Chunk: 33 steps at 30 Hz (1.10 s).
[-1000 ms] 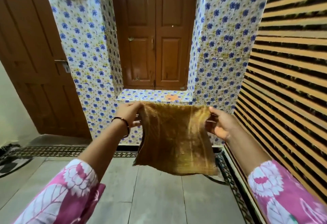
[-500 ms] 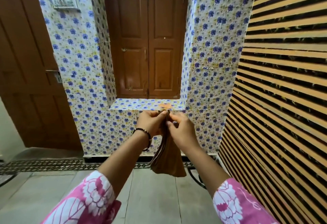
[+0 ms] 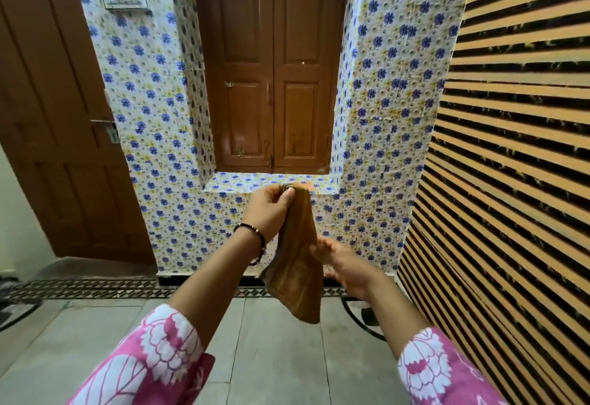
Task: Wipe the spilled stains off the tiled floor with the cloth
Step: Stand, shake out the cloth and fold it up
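Item: cloth (image 3: 298, 251), mustard-brown, folded double, hanging in the air before the tiled wall (image 3: 383, 155), well above the floor (image 3: 271, 356). Holder: left hand (image 3: 268, 209) at 12 o'clock of the cloth, thumb and fingers pinching the top corners together. Right hand (image 3: 343, 265) at 3 o'clock of the cloth, fingers loosely spread and touching its hanging edge; whether they grip it cannot be told. Step in hand, as judged: folding the cloth into a pad for wiping. Method advised: keep the top pinch firm so the layers stay matched; run the right hand down the free edge to smooth it, then bring the bottom up for a second fold, giving a thick pad with a flat face. Stains: none made out on the floor in view; an orange mark (image 3: 305, 185) lies on the tiled ledge at 12 o'clock, just behind the cloth top. Caution: a loose fold will bunch once pressed to the floor.
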Available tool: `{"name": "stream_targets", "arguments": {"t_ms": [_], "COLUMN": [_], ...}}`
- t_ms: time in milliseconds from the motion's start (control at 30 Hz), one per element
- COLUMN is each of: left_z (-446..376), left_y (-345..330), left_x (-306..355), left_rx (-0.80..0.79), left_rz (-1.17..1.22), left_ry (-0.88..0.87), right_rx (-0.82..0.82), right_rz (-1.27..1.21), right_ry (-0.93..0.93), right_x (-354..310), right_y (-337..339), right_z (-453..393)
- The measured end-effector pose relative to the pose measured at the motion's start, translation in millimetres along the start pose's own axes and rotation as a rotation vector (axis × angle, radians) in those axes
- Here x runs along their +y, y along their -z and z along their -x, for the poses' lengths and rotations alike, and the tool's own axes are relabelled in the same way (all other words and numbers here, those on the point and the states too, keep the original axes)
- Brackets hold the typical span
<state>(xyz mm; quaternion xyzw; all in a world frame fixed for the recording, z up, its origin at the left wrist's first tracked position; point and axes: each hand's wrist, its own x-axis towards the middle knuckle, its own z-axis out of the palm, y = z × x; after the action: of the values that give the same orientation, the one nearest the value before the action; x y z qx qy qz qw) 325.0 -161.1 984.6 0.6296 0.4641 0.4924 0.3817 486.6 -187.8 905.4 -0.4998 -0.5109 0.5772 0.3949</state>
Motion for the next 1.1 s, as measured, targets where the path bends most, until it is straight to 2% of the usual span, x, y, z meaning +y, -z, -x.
{"name": "stream_targets", "arguments": {"t_ms": [67,167,233,333,500,633,700,733,833,867,933,1033,1100], "left_z": [0,0,1,3,12,17,27,35,59,63,65,56,51], "left_y": [4,14,20,35,62,65,51,40,7,0,-6,-1,7], "left_x": [8,12,12,11,1,-10,-24,-34,-56,-60,-58,-47,-39], "left_rx": [-0.041,-0.080,-0.064,-0.047,-0.039,-0.013,-0.018,-0.070,-0.349,-0.387,-0.353,-0.219,-0.211], "left_rz": [-0.009,0.038,0.091,0.199,0.356,0.599,0.757,0.804,0.802,0.790,0.762,0.703,0.628], "left_ry": [-0.013,-0.007,0.032,0.083,0.114,0.132,0.228,0.287,0.349,0.344,0.319,0.328,0.326], "right_rx": [-0.199,-0.302,-0.311,-0.241,-0.090,-0.092,-0.107,-0.090,-0.003,0.040,0.084,0.112,0.104], "right_rz": [-0.114,-0.445,-0.507,-0.431,-0.478,-0.523,-0.526,-0.507,-0.470,-0.472,-0.452,-0.418,-0.415], "right_ry": [-0.053,-0.023,0.030,0.068,0.167,0.248,0.262,0.254,0.184,0.142,0.076,0.047,0.057], "right_x": [18,31,24,3,-33,-58,-69,-75,-85,-85,-82,-70,-60], "right_y": [-2,-4,-2,4,7,-2,-9,-12,-14,-13,-5,10,15], "right_z": [0,-2,1,6,18,26,28,29,25,25,26,31,35]}}
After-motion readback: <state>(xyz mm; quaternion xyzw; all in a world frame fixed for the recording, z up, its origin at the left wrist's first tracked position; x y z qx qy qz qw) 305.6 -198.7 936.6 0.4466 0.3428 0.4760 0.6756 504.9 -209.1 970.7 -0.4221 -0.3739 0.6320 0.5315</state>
